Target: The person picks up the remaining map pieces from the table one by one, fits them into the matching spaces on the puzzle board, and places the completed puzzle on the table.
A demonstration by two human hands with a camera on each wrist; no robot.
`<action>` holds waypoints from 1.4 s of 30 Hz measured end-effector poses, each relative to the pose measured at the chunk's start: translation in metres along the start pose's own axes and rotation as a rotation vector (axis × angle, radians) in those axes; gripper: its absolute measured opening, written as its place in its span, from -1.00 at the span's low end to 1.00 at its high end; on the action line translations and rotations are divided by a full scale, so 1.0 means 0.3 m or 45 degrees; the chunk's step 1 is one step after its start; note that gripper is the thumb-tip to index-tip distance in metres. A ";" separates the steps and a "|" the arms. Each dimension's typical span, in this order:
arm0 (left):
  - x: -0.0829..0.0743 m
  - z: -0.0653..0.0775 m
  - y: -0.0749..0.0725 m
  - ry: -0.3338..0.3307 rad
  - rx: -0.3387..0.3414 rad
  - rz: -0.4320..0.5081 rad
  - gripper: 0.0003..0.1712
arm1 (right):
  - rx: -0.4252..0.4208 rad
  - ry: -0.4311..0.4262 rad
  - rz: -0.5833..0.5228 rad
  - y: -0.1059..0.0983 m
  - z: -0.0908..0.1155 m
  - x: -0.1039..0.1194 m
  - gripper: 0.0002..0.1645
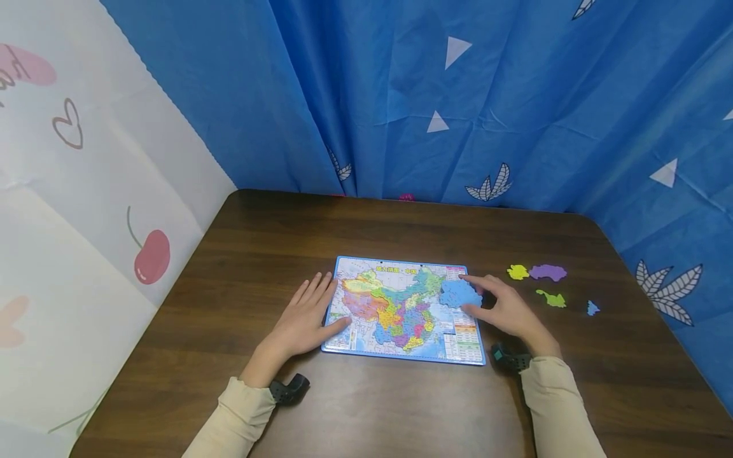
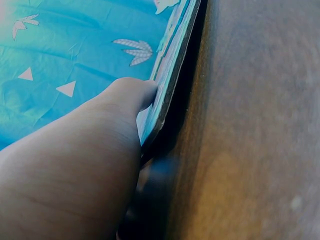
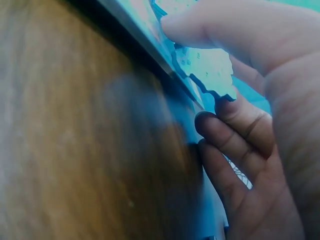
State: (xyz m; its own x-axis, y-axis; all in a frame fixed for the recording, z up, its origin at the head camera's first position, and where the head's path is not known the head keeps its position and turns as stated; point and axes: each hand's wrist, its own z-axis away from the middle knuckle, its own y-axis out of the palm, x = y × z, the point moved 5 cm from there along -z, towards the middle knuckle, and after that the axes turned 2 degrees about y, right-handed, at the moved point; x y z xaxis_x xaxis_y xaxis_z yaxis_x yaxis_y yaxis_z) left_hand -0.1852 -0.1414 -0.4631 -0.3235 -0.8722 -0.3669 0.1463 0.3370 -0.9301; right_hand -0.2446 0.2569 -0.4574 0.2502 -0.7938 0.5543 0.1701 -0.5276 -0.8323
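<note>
A map puzzle board (image 1: 366, 345) with a blue rim lies on the table, filled with many coloured map pieces. My left hand (image 1: 302, 323) rests flat at its left edge, fingers straight and spread, the thumb on the board. In the left wrist view the thumb (image 2: 131, 92) presses on the board's edge. With thumb and fingers, my right hand (image 1: 506, 308) holds a light blue puzzle piece (image 1: 460, 294) over the board's upper right part. The right wrist view shows this blue piece (image 3: 212, 70) tilted between thumb and fingers; whether it touches the board I cannot tell.
Right of the board lie loose puzzle pieces: a yellow one (image 1: 518, 272) beside a purple one (image 1: 548, 273), a green one (image 1: 553, 299) and a small blue one (image 1: 592, 308). Behind the brown table (image 1: 286, 222) hangs a blue curtain (image 1: 389, 95); a white cloth (image 1: 114, 159) hangs at left.
</note>
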 end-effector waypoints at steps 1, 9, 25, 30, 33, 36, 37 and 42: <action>0.000 0.000 -0.001 0.002 -0.002 0.001 0.09 | -0.001 -0.001 0.004 0.001 0.000 0.002 -0.13; -0.001 0.003 -0.002 0.002 -0.005 0.004 0.09 | -0.072 -0.005 -0.087 0.001 -0.015 0.023 -0.44; -0.006 0.004 -0.006 0.006 -0.008 0.007 0.08 | 0.108 -0.084 -0.339 0.023 -0.032 0.094 -0.39; -0.006 0.004 -0.006 0.002 -0.008 0.007 0.08 | 0.143 -0.089 -0.341 0.034 -0.035 0.110 -0.36; -0.005 0.003 -0.005 0.001 -0.004 0.003 0.08 | 0.133 -0.060 -0.366 0.037 -0.039 0.114 -0.41; -0.004 0.002 -0.003 -0.002 0.000 0.005 0.09 | 0.122 -0.033 -0.408 0.039 -0.044 0.120 -0.49; -0.004 0.002 -0.003 -0.002 0.000 0.008 0.09 | 0.120 -0.025 -0.427 0.039 -0.046 0.124 -0.51; -0.003 0.003 -0.002 -0.003 -0.001 0.011 0.08 | 0.121 -0.001 -0.504 0.050 -0.057 0.137 -0.62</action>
State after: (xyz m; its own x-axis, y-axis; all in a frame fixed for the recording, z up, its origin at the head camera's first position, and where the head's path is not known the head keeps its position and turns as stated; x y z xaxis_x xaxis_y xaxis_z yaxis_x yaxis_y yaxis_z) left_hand -0.1842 -0.1412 -0.4621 -0.3201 -0.8701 -0.3748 0.1483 0.3448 -0.9269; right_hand -0.2481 0.2113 -0.4471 0.1479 -0.5346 0.8321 0.3408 -0.7622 -0.5503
